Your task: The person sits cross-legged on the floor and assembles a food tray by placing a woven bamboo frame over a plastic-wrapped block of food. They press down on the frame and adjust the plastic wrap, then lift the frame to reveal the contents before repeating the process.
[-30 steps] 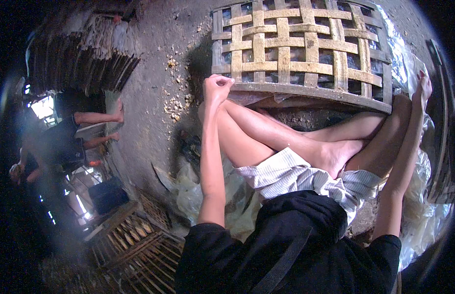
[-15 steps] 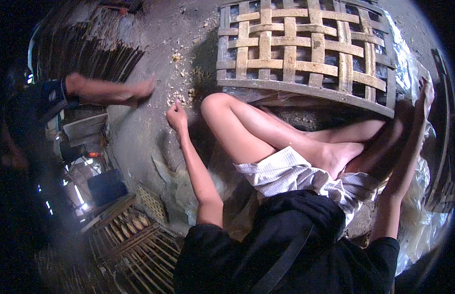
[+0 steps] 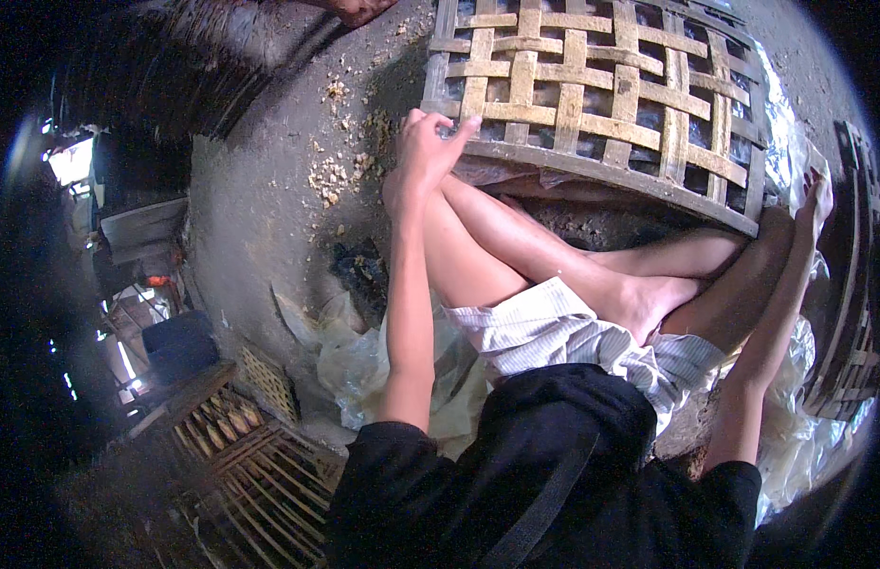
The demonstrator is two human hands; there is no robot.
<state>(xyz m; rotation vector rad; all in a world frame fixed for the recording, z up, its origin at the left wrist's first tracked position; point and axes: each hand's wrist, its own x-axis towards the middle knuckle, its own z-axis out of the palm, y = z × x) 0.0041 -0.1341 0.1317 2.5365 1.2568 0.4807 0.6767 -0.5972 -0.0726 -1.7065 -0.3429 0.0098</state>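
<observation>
As woven-bamboo rack (image 3: 570, 81) looks stiff, light, hold rim (image 3: 601, 173); left hand (image 3: 425, 154) half-curled, near-left corner, grip unclear; right hand (image 3: 818, 201) loosely open, rightward.

1. A woven slatted rack (image 3: 567, 121) sits at the upper centre-right of the frame, its flat strips crossing over and under.
2. The person's left hand (image 3: 427, 150), fingers curled, overlaps its lower-left corner; contact is unclear.
3. At the right, the right hand (image 3: 818, 201) is beside clear plastic sheeting (image 3: 779, 100).
4. Pale crumbs (image 3: 330, 178) lie scattered left of the rack.
</observation>
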